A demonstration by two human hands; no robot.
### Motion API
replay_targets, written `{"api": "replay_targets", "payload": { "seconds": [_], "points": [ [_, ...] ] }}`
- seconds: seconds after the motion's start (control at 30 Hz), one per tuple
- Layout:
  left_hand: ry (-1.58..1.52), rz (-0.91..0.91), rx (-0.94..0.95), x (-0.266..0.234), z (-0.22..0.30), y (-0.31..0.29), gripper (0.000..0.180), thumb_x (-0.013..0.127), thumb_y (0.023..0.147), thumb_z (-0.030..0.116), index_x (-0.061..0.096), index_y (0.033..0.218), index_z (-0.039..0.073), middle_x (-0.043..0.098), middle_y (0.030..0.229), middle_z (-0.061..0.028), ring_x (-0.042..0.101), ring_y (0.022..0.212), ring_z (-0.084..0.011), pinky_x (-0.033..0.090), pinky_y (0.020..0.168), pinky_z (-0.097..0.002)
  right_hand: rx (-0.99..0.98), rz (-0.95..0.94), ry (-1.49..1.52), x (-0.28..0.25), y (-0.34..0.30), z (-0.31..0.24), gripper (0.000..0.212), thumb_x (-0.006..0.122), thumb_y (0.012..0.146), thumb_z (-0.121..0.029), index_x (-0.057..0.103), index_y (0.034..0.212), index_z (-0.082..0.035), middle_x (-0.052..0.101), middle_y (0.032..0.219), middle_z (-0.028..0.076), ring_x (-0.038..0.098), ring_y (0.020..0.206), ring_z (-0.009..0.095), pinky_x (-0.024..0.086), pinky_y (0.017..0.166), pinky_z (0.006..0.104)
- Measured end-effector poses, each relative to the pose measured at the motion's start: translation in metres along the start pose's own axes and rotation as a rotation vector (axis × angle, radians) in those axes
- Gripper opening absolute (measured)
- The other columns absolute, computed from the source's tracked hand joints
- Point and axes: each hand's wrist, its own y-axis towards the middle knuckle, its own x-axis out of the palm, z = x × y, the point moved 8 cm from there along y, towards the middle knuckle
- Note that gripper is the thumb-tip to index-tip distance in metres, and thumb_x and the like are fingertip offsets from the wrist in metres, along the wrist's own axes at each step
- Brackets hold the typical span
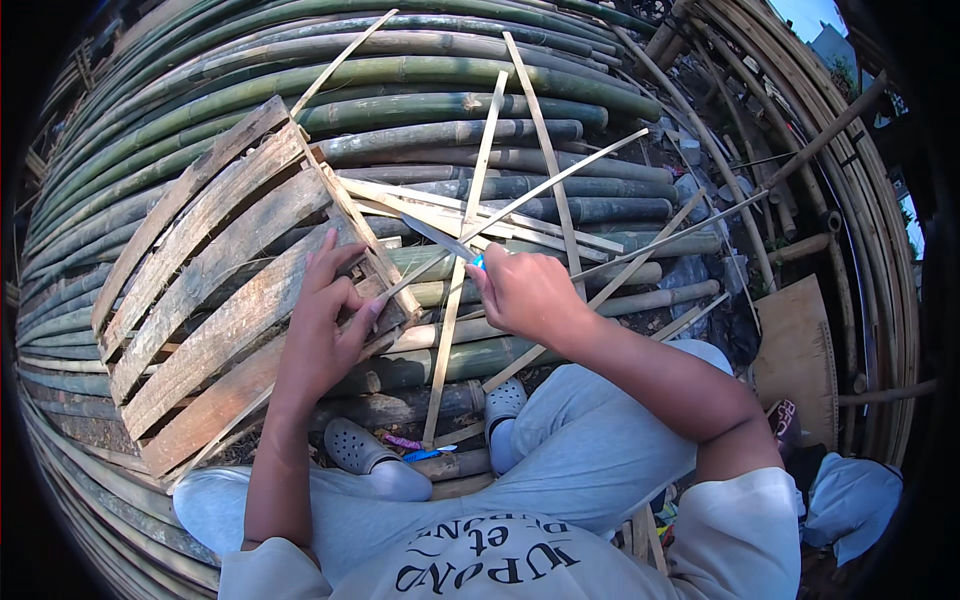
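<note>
In my right hand point(535, 292) is a knife point(436, 236), its blue handle mostly covered by my fingers. The blade points up and to the left. My left hand point(332, 318) pinches a thin bamboo strip point(412, 275) between thumb and fingers, with the index finger raised. This strip slants from near my left knee, through the pinch and beneath the blade, and appears to carry on to the upper right. Under my left hand lies a slatted wooden pallet point(222, 292). Just beyond the blade, several pale split strips point(545, 232) lie in a loose bundle.
Long green bamboo poles point(420, 72) lie side by side beneath everything. Loose strips point(452, 350) cross in front of my feet. A blue-handled tool point(424, 455) rests by my grey clog point(355, 446). To the right stand a plywood sheet point(797, 352) and a pole rack point(850, 200).
</note>
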Motion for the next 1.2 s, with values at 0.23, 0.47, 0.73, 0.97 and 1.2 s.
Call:
{"api": "replay_targets", "payload": {
  "seconds": [0.23,0.47,0.73,0.97,1.2],
  "points": [
    [-0.044,0.025,-0.022,-0.002,-0.002,0.002,0.031,0.07,0.087,0.005,0.046,0.069,0.001,0.053,0.14,-0.0176,0.028,0.148,-0.0398,0.019,0.12,-0.0493,-0.105,0.163,-0.099,-0.011,0.016,0.033,0.038,0.054,0.099,-0.034,0.055,0.08,-0.002,0.06,0.057,0.017,0.062,0.052,0.038,0.049,0.049,0.048],
    [-0.043,0.033,-0.012,-0.001,0.0,0.002,0.033,0.073,0.086,0.009,0.045,0.069,0.001,0.053,0.139,-0.0192,0.029,0.147,-0.0408,0.018,0.121,-0.0521,0.036,-0.036,-0.01,0.004,0.005,-0.009,0.032,0.053,0.1,-0.028,0.051,0.082,-0.001,0.057,0.054,0.017,0.059,0.049,0.039,0.046,0.047,0.049],
    [-0.049,0.041,-0.003,-0.001,-0.003,0.002,0.034,0.074,0.085,0.009,0.045,0.069,0.001,0.052,0.139,-0.0194,0.029,0.146,-0.0416,0.018,0.121,-0.0525,0.079,0.141,-0.075,-0.015,0.013,0.031,0.033,0.051,0.101,-0.027,0.051,0.08,-0.001,0.057,0.055,0.018,0.059,0.051,0.04,0.046,0.048,0.0496],
    [-0.07,0.041,-0.022,-0.005,-0.004,-0.001,0.034,0.074,0.084,0.008,0.045,0.069,0.001,0.052,0.14,-0.019,0.027,0.147,-0.0422,0.021,0.12,-0.0512,0.075,0.024,-0.044,-0.013,0.018,0.005,0.038,0.047,0.102,-0.03,0.054,0.081,0.0,0.059,0.056,0.02,0.06,0.053,0.042,0.048,0.052,0.051],
    [-0.061,0.021,-0.045,-0.001,-0.002,0.002,0.033,0.072,0.085,0.004,0.044,0.068,0.001,0.051,0.143,-0.0158,0.024,0.149,-0.0384,0.021,0.12,-0.0467,0.229,0.116,-0.092,-0.028,0.02,0.037,0.041,0.047,0.102,-0.031,0.059,0.078,0.001,0.064,0.062,0.021,0.065,0.058,0.041,0.052,0.054,0.05]
  ]
}}
